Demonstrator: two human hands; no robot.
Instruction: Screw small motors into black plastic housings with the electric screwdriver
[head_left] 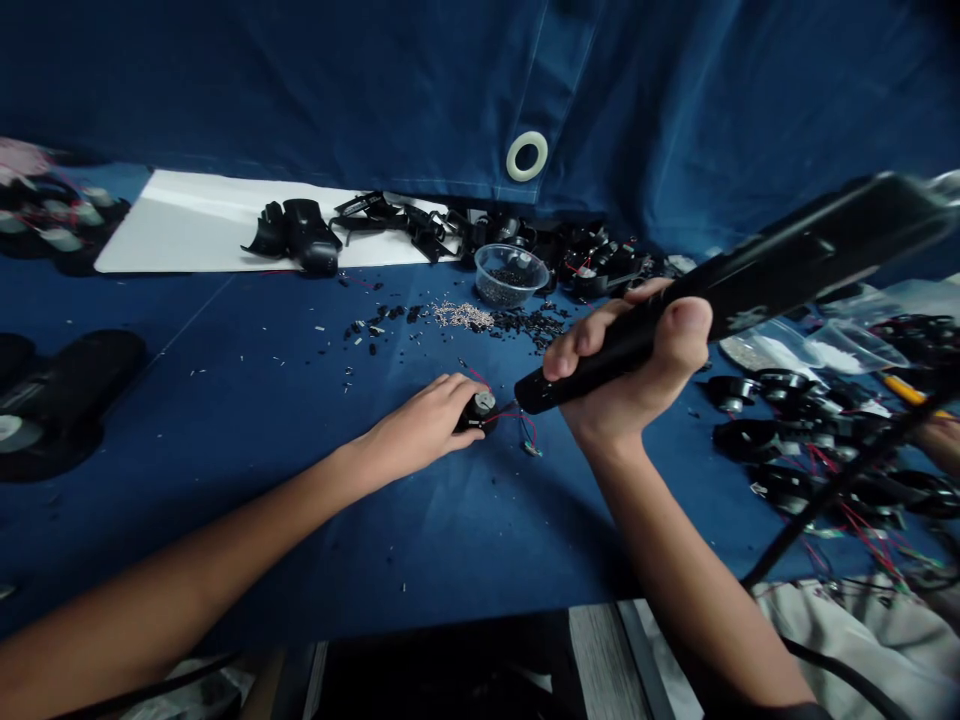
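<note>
Your left hand (420, 420) curves over a small black motor (478, 410) with red wires (517, 425) on the blue cloth (225, 520), while your right hand (630, 360) fully grips a black handheld tool (720, 310), its tip just beside the motor.

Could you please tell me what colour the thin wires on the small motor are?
The wires on the motor are red, best seen in the head view.
</note>
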